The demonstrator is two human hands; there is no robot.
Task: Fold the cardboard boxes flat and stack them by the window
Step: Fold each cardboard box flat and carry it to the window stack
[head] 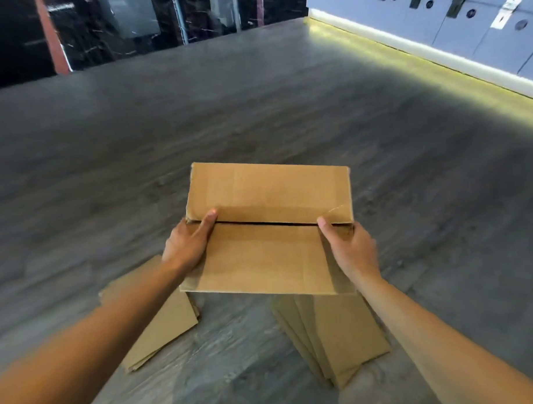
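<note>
Both hands, left [186,245] and right [350,248], grip the cardboard box [269,229] between them.

Single head-worn wide-angle view, looking forward and steeply down from close above both forearms onto the grey floor [256,111], with the dark far wall [18,38] and the pale right wall [464,31] at the frame's top edge.
</note>
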